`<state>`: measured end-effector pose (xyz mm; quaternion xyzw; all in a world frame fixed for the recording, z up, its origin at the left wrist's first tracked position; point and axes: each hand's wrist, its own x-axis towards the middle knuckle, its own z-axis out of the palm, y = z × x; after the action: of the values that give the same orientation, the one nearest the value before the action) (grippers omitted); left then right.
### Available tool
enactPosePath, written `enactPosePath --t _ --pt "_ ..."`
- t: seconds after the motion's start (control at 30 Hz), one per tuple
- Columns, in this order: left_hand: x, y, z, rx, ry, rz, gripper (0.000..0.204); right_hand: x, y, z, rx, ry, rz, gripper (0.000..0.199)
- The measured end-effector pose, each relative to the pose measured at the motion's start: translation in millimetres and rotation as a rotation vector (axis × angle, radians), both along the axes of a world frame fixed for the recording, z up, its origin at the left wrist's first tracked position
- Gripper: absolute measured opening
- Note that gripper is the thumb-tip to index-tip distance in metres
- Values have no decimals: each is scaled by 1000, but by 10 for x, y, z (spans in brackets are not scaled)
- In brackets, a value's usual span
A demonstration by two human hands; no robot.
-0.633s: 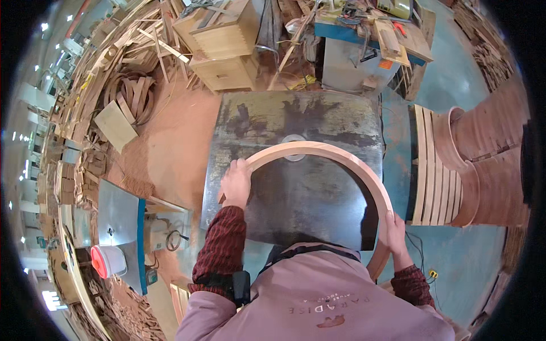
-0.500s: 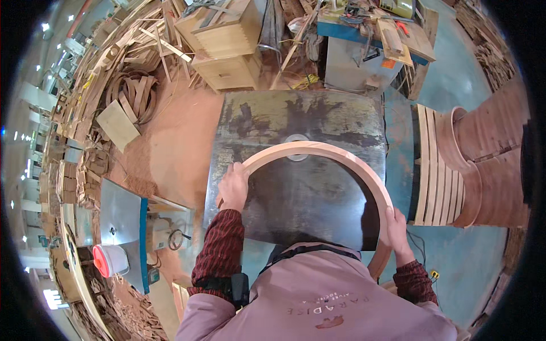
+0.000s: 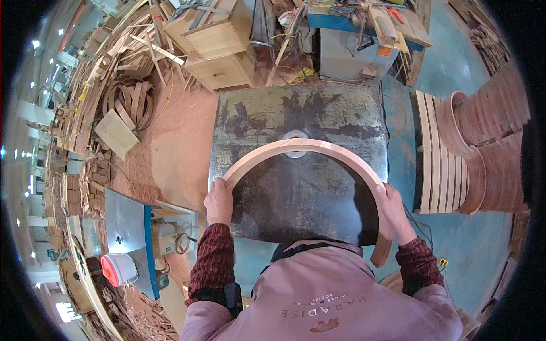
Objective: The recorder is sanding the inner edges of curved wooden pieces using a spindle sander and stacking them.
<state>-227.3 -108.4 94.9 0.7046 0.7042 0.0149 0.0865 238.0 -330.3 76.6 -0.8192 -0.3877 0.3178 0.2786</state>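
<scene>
A curved wooden piece (image 3: 318,146), shaped like a half ring, arches over a dark metal machine table (image 3: 256,122). My left hand (image 3: 219,202) is closed round its left end. On the other side, my right hand (image 3: 393,206) grips the right leg of the arc, its fingers partly hidden by the wood; the leg's end runs on toward my body. The top of the arc lies across a round metal opening (image 3: 295,136) in the table. I cannot tell whether the wood rests on the tabletop or is held just above it.
On the right, stacked curved wooden panels (image 3: 495,113) stand by a slatted stack (image 3: 441,165). To the left are a smaller machine table (image 3: 128,227) and a white bucket with a red lid (image 3: 118,269). Behind stand wooden drawer boxes (image 3: 219,62) and a cluttered workbench (image 3: 347,54).
The curved piece has turned and shifted a little left at its left side, its right end now showing. My left hand has moved left and slightly nearer; my right hand has moved slightly nearer my body's left.
</scene>
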Motion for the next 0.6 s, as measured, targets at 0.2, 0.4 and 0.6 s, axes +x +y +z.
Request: enactPosePath --t 0.2,0.4,0.6 --pt "-261 -56 -54 -3 87 76 31 -60 326 -76 -18 5 71 52" --pt "-434 -63 -161 60 111 7 34 -104 359 8 78 -36 54 54" --pt "-259 108 -85 105 76 -139 36 -324 -388 118 262 -63 -120 54"
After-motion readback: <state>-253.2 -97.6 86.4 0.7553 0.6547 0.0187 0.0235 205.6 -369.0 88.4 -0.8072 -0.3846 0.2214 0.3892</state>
